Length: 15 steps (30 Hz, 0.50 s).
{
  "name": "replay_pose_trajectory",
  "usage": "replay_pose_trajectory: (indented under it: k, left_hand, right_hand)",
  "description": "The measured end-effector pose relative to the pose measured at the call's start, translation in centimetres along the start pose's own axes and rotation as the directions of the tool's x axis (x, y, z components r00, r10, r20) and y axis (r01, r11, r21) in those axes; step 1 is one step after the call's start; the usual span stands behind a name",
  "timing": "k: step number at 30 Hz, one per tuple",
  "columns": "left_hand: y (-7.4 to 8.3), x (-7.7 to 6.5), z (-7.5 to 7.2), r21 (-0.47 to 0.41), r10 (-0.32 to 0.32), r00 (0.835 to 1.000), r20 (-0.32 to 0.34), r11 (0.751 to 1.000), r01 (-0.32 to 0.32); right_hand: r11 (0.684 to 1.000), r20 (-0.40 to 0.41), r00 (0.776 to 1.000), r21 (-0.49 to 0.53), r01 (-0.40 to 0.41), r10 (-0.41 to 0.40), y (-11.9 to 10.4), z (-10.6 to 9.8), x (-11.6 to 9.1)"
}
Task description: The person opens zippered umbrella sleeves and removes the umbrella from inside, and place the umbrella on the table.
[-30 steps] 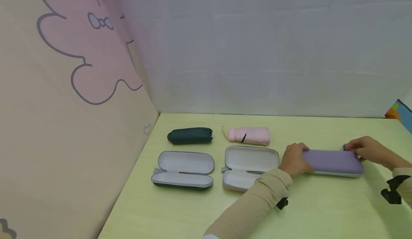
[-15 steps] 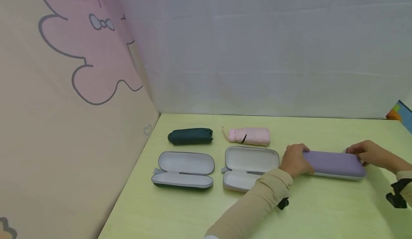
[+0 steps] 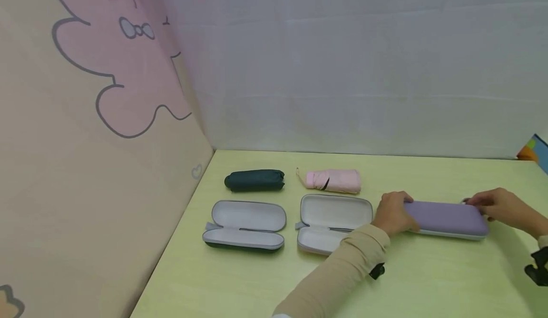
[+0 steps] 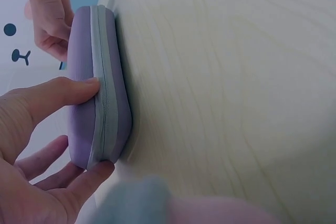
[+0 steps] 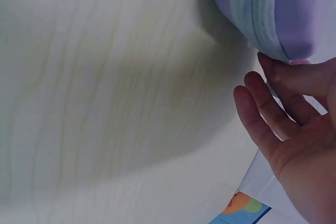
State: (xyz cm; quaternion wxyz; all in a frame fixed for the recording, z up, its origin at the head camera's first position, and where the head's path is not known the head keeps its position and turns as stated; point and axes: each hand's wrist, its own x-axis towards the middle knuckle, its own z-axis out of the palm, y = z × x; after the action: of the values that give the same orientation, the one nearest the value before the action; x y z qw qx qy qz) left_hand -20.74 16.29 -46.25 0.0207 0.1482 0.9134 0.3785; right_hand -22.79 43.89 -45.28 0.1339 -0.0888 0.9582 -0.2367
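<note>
A purple case [image 3: 445, 219] with a pale grey-green zipper band lies closed at the right of the table. My left hand [image 3: 393, 213] grips its left end; in the left wrist view the thumb [image 4: 79, 90] rests on the side and the fingers curl round the end. At the far right corner, my right hand [image 3: 501, 208] pinches a small grey zipper pull [image 3: 465, 201], mostly hidden by the fingers. The right wrist view has thumb and forefinger together by the corner of the case [image 5: 296, 17], the other fingers loosely bent.
Two open cases with pale linings, one dark green outside [image 3: 244, 238] and one lighter [image 3: 336, 212], lie left of my left forearm. Behind them are a folded dark green umbrella [image 3: 254, 180] and a folded pink umbrella [image 3: 336, 181]. Walls bound the table's left and back.
My right hand has moved a little right and nearer at the far right corner of the purple case. The left hand stays on its left end.
</note>
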Motion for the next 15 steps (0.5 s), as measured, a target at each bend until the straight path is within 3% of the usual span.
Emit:
replay_pose_trajectory:
  k: [7,15]
  left_hand:
    - [-0.12,-0.07,0.00,-0.011,-0.001,1.000,0.001,1.000,0.001]
    - [-0.40,-0.11,-0.03,-0.030,0.024,1.000,-0.014,0.999,-0.024]
  right_hand:
    - [0.993,-0.147,0.987,-0.111,0.043,-0.059,-0.60,0.72,0.09]
    - [0.978,-0.229,0.970,-0.205,0.039,-0.087,-0.84,0.99,-0.27]
